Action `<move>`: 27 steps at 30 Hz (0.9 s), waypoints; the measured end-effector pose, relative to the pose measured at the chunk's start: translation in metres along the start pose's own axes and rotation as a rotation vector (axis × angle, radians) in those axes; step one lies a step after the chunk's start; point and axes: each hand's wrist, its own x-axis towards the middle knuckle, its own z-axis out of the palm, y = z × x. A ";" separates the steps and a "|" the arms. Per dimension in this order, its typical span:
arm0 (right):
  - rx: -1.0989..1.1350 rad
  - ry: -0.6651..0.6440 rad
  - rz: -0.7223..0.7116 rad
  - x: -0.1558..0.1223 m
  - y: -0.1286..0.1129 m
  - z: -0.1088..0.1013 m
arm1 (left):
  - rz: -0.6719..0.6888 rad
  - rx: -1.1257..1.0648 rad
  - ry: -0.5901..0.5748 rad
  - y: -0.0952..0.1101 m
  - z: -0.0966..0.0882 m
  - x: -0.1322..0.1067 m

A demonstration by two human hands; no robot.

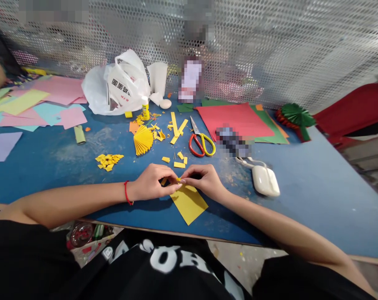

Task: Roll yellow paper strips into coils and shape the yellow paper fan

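A yellow paper sheet (189,203) lies at the near edge of the blue table (317,187). My left hand (153,182) and my right hand (204,179) meet at its far edge, fingers pinched on the folded end of the paper. A red string is tied round my left wrist. Just beyond the hands lie small yellow offcuts (179,164), and a folded yellow paper fan (142,139) rests further back.
Red-and-yellow scissors (201,142) lie behind my right hand, a white mouse-like device (265,180) to its right. A glue stick (145,108), a white plastic bag (117,85), coloured sheets left (51,104) and right (239,118), and a green fan (297,116) stand further off.
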 end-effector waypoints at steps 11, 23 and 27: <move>-0.004 0.030 0.001 -0.004 0.000 0.006 | 0.008 0.044 0.031 -0.003 0.002 0.000; -0.009 0.046 -0.013 -0.007 0.001 0.015 | -0.023 0.037 -0.034 0.000 0.000 0.000; 0.002 0.069 -0.025 -0.009 0.003 0.018 | -0.017 0.020 -0.061 0.000 0.000 -0.001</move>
